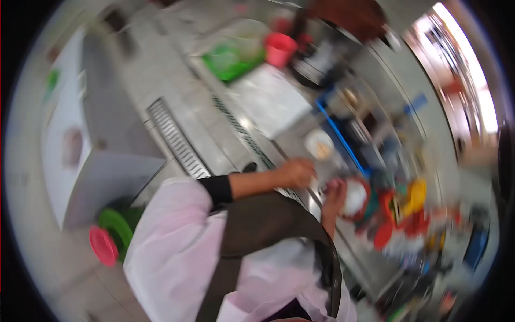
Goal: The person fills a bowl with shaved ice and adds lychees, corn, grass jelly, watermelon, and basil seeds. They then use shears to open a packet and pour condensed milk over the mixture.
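The view is tilted and smeared by motion. My left hand [296, 173] is closed, with a small pale bit at its fingertips that is too blurred to name. Close beside it, over the counter edge, my right hand [335, 197] has its fingers drawn together; what they hold, if anything, cannot be made out. Just past the right hand is a reddish bowl [367, 199] with a round white mass [354, 197] in it. A white bowl [319, 144] with pale yellowish pieces stands on the metal counter, beyond my left hand.
Along the counter lie a white board [271, 99], a green basket [230, 61], a pink cup [280, 50] and a blue-edged tray [343, 134]. Orange and yellow containers [413, 197] crowd the right. A floor grate [177, 137] and a white chest [107, 177] are at left.
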A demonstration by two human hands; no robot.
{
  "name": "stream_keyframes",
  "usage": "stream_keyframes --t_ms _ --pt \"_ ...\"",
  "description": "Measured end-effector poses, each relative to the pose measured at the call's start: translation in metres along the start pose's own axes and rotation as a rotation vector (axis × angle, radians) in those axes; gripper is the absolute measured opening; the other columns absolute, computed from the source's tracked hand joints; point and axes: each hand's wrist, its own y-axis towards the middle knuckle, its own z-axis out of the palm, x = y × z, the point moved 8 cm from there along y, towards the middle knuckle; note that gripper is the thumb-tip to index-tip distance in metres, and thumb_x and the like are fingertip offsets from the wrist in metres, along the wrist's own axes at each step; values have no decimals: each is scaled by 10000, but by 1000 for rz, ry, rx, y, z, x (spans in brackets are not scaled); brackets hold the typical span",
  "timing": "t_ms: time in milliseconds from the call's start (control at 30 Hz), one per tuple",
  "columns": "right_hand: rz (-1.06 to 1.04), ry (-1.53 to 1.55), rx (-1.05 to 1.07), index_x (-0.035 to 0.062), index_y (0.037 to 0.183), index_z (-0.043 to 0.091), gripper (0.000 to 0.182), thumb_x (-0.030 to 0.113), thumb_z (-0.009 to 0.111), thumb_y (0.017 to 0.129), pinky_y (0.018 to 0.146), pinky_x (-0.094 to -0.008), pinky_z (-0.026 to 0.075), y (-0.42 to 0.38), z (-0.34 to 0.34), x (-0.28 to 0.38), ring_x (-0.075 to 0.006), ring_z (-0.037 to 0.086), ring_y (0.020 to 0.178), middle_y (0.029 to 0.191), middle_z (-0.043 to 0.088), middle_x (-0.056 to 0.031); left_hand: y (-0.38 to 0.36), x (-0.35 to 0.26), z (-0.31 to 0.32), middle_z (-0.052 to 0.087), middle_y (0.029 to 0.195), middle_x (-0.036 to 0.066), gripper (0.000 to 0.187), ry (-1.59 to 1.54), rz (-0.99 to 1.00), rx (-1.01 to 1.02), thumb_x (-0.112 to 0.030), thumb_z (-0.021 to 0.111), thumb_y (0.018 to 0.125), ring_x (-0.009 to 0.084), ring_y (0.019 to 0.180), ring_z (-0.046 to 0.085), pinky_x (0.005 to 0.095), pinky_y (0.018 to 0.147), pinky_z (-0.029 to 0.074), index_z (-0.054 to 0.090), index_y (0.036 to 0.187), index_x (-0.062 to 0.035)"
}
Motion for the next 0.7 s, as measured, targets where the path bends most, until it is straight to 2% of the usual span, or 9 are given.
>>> stream_keyframes --t_ms 67,100,233,433,500,600,633,667,700 --pt "-179 -508 -27 20 976 526 185 118 554 821 651 -334 460 -1 -14 -46 -230 573 706 814 573 -123 -6 32 11 599 808 85 197 53 -85 54 -78 628 631 281 796 573 374 724 462 654 826 -76" --pt "56 -653 75 -3 1006 524 247 107 563 788 744 -406 448 -4 -14 -79 -330 561 841 912 564 -198 3 11 2 600 765 82 168 41 -70 53 -79 637 633 275 762 579 378 702 461 663 799 -76" --pt "153 -962 -56 -61 945 493 235 127 528 808 816 -412 423 -16 -20 -80 -379 477 982 982 490 -241 16 12 12 604 778 82 174 31 -110 65 -60 651 642 235 734 593 335 649 468 664 816 -66" --pt "282 -1257 -167 -41 991 491 239 84 494 789 749 -337 479 -13 -11 -104 -304 528 935 991 489 -166 30 11 32 626 784 110 182 -105 -335 178 -14 609 659 269 724 594 345 664 478 651 831 -56" --pt "417 -1189 -175 -45 1002 505 248 85 484 792 741 -328 481 -15 -13 -108 -303 528 945 1040 487 -174 33 11 35 628 805 118 190 -38 -203 242 -10 607 659 281 741 592 351 686 472 645 839 -56" --pt "209 -1386 -306 -40 1051 524 299 108 466 798 772 -348 463 -14 -9 -160 -319 520 983 1101 497 -190 29 26 49 648 854 115 149 -33 -168 312 -43 627 729 255 813 614 337 720 472 646 877 -41" --pt "345 -1691 174 -30 1093 532 340 134 455 805 830 -384 429 -5 1 -159 -332 507 1023 1128 506 -210 26 34 54 652 864 115 147 16 -145 349 -48 626 732 256 812 616 335 734 474 649 877 -41" --pt "376 -1475 121 -11 1075 555 331 150 445 807 880 -418 387 -2 -2 -165 -327 497 1045 1090 530 -210 27 38 53 653 873 125 158 20 -165 368 -55 630 730 253 822 622 327 754 471 650 886 -31" --pt "399 -1463 -182 7 1001 589 277 142 459 797 847 -390 418 0 -9 -159 -295 511 1038 1071 538 -208 26 41 55 642 869 140 213 -40 -207 367 0 604 678 278 820 615 331 763 463 641 886 -24"
